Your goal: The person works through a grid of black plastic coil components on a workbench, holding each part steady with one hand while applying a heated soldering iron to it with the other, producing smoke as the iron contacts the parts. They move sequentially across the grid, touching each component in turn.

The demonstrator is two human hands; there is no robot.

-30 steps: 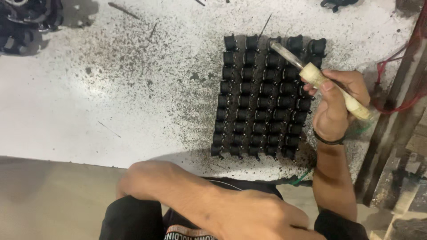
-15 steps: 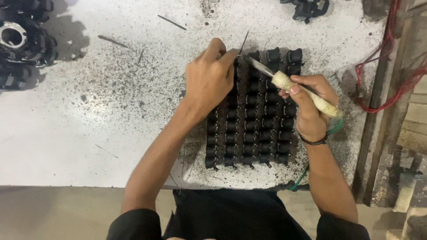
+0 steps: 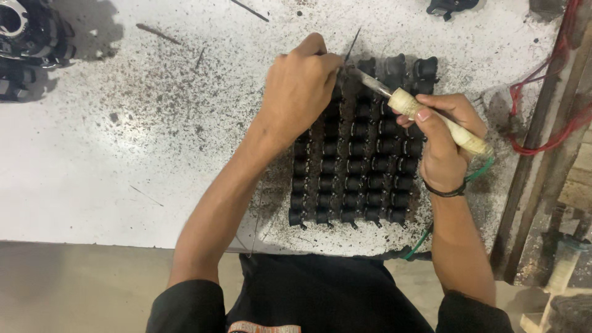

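A: Black small parts (image 3: 364, 166), rows of 'em packed in a block, approx centre-right of the white speckled table (image 3: 123, 154). Block runs from 12 o'clock down to 6 o'clock, near the table's front edge.

B: Hands?

A: Right hand (image 3: 441, 145) sits at 3 o'clock of the block, fingers wrapped tight round a pale wooden-handled tool (image 3: 431, 117). Handle slants up-left, its metal shaft pointing twd 11 o'clock, tip over the top rows. Black band on that wrist.

B: And the left?

A: Left hand (image 3: 299, 92) is at 10–11 o'clock of the block, lying over its top-left corner, fingers curled and pinched at something thin; a thin dark wire (image 3: 353, 44) sticks up past the fingertips twd 12. Can't tell if the pinch is actually on the wire, fingertips are hidden.

B: Tool tip touching the hand?

A: Just beside the left fingers; contact not clear.

B: Around it?

A: Green cord (image 3: 425, 237) trails off the block's 5 o'clock corner. Red cables (image 3: 542, 92) at 3 o'clock, along a metal frame. Dark round machine part (image 3: 31, 31) far off at 10 o'clock, table's corner. Loose thin sticks up top at 11–12.
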